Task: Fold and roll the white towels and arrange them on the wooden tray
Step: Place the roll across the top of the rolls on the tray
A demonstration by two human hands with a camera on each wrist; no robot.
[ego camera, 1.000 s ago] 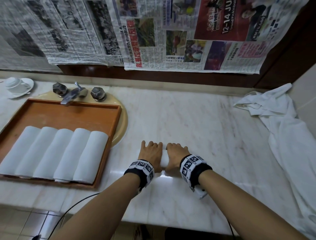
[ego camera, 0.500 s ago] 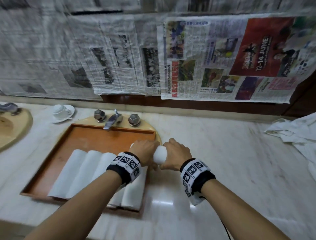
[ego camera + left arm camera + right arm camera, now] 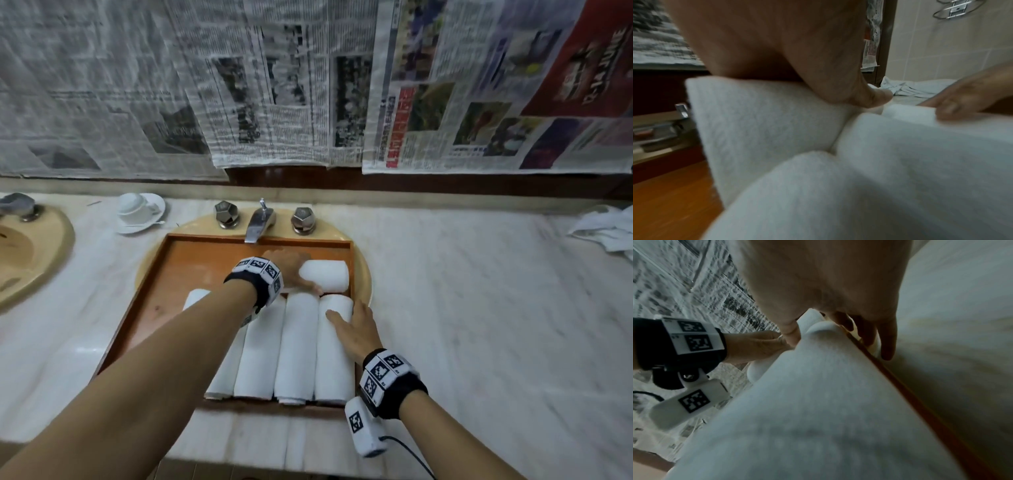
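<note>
The wooden tray (image 3: 191,260) sits over a basin and holds several rolled white towels (image 3: 298,346) side by side. One more rolled towel (image 3: 325,275) lies crosswise at the tray's back right corner, against the far ends of the row. My left hand (image 3: 291,270) grips its left part, thumb along the front; the left wrist view shows the thumb (image 3: 869,95) pressed on this roll (image 3: 760,116). My right hand (image 3: 356,318) rests on the far end of the rightmost roll (image 3: 337,356), with its fingers (image 3: 888,340) straight over the tray's right rim (image 3: 900,382).
A tap (image 3: 258,222) with two knobs stands just behind the tray. A cup on a saucer (image 3: 137,210) is at the back left, beside a second basin (image 3: 27,253). Loose white towels (image 3: 606,229) lie at the far right of the marble counter (image 3: 479,308). Newspapers (image 3: 274,85) cover the wall.
Both hands carried the rolled towel from the counter to the tray. It now lies crosswise at the back right; my right hand has let go and moved onto the rightmost roll.
</note>
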